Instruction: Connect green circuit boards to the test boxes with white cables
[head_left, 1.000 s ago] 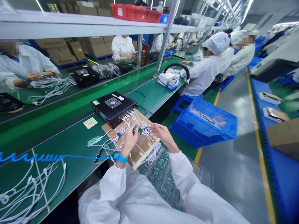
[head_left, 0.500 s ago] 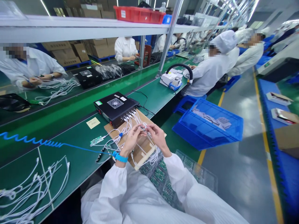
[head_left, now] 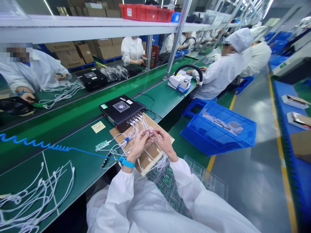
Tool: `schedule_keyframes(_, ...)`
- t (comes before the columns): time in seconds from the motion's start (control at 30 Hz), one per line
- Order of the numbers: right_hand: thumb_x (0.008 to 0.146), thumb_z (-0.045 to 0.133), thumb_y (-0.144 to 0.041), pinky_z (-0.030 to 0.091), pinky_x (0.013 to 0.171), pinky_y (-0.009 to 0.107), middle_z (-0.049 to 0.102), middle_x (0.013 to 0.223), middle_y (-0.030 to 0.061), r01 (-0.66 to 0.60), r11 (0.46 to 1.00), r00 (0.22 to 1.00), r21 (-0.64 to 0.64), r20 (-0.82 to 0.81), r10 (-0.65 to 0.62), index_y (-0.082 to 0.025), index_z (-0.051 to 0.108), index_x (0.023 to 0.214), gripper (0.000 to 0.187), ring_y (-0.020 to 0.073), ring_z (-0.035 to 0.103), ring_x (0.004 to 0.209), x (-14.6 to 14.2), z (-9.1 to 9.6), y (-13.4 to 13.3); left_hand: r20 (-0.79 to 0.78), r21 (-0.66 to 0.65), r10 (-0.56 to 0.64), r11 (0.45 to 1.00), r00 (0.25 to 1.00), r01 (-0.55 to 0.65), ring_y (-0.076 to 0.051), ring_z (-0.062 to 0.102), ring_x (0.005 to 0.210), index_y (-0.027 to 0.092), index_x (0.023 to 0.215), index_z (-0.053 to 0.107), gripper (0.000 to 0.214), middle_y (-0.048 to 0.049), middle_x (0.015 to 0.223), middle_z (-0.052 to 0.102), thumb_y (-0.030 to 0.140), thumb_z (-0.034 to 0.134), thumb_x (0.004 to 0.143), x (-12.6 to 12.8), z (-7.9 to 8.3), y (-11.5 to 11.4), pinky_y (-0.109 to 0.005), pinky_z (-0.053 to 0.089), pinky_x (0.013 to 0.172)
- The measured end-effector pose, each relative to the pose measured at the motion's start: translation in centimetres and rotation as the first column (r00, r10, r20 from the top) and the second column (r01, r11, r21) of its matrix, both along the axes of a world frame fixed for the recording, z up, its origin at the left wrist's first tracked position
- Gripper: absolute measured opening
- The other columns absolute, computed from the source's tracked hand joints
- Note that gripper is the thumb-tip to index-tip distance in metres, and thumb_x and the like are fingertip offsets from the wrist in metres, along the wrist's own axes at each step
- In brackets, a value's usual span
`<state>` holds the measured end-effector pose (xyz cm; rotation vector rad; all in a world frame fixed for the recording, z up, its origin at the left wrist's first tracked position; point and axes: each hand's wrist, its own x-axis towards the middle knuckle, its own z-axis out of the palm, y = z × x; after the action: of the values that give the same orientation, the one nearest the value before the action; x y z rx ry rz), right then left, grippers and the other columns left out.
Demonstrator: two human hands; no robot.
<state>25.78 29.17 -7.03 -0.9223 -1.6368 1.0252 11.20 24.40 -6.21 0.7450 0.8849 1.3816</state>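
Both my hands meet above a brown cardboard sheet (head_left: 153, 154). My left hand (head_left: 139, 145), with a blue wrist strap (head_left: 127, 163), pinches a small part that its fingers mostly hide. Fingertips of my right hand (head_left: 165, 143) are closed on a white cable (head_left: 151, 130) at the same spot. More white cables (head_left: 133, 132) run from the front of a black box with a fan grille (head_left: 121, 108) and pass under my hands. A blue tie bundles some of them. To the left of my left hand, a green circuit board (head_left: 102, 145) is plugged to a cable.
Loose white cables (head_left: 43, 194) lie on the green bench (head_left: 84, 161) at left. A coiled blue cord (head_left: 36, 144) reaches my wrist strap. Clear trays of circuit boards (head_left: 167, 181) sit by my lap. A blue bin (head_left: 218, 129) stands at right. Co-workers in white sit nearby.
My hands stay together, with only slight finger movement around the small part. The whole view has shifted a little. Across the bench, a co-worker's hands have moved apart.
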Motion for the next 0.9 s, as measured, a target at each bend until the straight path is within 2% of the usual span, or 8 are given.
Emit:
schedule_keyframes(0.13,0.096,0.063,-0.048,0.055,0.087,0.034,0.075,0.097,0.006,-0.04,0.999,0.999,-0.011,-0.033,0.04,-0.023,0.073,0.103,0.028,0.0212,0.07,0.088,-0.1,0.1,0.1,0.042,-0.016,-0.02,1.0,0.999,0.02,-0.015,0.071,0.083,0.017,0.117,0.067,0.053,-0.0072,0.102,0.073,0.049,0.083,0.078,0.0,-0.2,0.0,-0.033,0.059,0.087)
schedule_keyframes(0.3,0.095,0.065,-0.05,0.056,0.084,0.033,0.074,0.094,0.0057,-0.09,0.996,0.994,-0.028,-0.07,0.088,-0.021,0.072,0.098,0.03,0.0193,0.068,0.084,-0.2,0.0,0.4,0.086,-0.048,0.029,0.999,0.996,-0.025,-0.012,0.068,0.079,0.015,0.11,0.07,0.048,-0.0066,0.101,0.073,0.043,0.087,0.074,0.3,-0.4,0.1,-0.027,0.058,0.08)
schedule_keyframes(0.43,0.094,0.066,-0.051,0.055,0.079,0.031,0.072,0.088,0.004,-0.076,0.996,0.993,-0.05,-0.096,0.071,-0.02,0.072,0.095,0.032,0.0181,0.066,0.08,-0.3,-0.6,0.7,0.133,-0.092,0.055,0.995,0.99,-0.042,-0.011,0.068,0.077,0.014,0.106,0.071,0.042,-0.006,0.099,0.073,0.036,0.088,0.074,0.5,-0.3,0.3,-0.024,0.057,0.075)
schedule_keyframes(0.57,0.094,0.067,-0.05,0.055,0.082,0.03,0.071,0.09,0.0038,-0.078,0.995,0.991,-0.062,-0.113,0.071,-0.021,0.073,0.096,0.03,0.0182,0.067,0.085,-0.1,-1.1,1.0,0.158,-0.132,0.044,0.991,0.986,-0.023,-0.01,0.068,0.075,0.014,0.105,0.072,0.037,-0.005,0.095,0.073,0.028,0.088,0.076,0.4,0.0,0.4,-0.022,0.057,0.074)
schedule_keyframes(0.73,0.094,0.067,-0.049,0.054,0.084,0.031,0.071,0.09,0.0043,-0.08,0.997,0.995,-0.023,-0.061,0.078,-0.021,0.075,0.095,0.03,0.0191,0.067,0.087,0.1,-1.0,1.1,0.177,-0.133,0.038,0.991,0.983,-0.014,-0.01,0.068,0.074,0.013,0.104,0.072,0.039,-0.005,0.094,0.073,0.028,0.09,0.073,0.5,0.0,0.4,-0.023,0.058,0.075)
schedule_keyframes(0.9,0.093,0.066,-0.055,0.054,0.079,0.03,0.072,0.089,0.0054,-0.085,0.996,0.996,-0.004,-0.027,0.085,-0.019,0.075,0.093,0.037,0.0187,0.066,0.083,-0.1,-0.6,1.1,0.126,-0.144,0.064,0.988,0.99,-0.046,-0.009,0.067,0.07,0.012,0.104,0.072,0.04,-0.0057,0.092,0.074,0.029,0.09,0.072,0.4,-0.1,0.8,-0.023,0.058,0.073)
